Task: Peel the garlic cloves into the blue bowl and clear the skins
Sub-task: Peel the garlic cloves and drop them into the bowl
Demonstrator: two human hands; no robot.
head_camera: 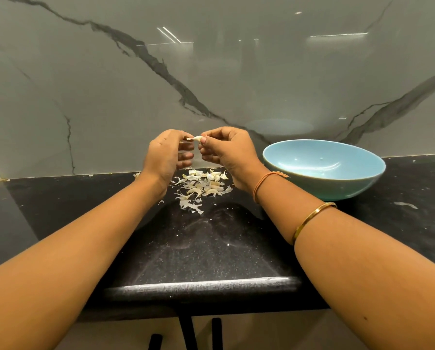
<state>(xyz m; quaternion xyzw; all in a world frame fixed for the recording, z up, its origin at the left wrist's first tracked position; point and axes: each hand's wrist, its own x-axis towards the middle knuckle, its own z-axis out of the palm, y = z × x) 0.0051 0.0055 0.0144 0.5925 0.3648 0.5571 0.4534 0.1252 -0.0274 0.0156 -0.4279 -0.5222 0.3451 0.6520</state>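
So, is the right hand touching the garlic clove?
Touching. The head view shows the right hand pinching the garlic clove between its thumb and a fingertip.

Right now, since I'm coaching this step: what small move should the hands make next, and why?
Probably pull the left hand away to strip the skin it seems to pinch off the clove, which the right hand holds above the pile of skins. The skin would drop there; the blue bowl looks empty.
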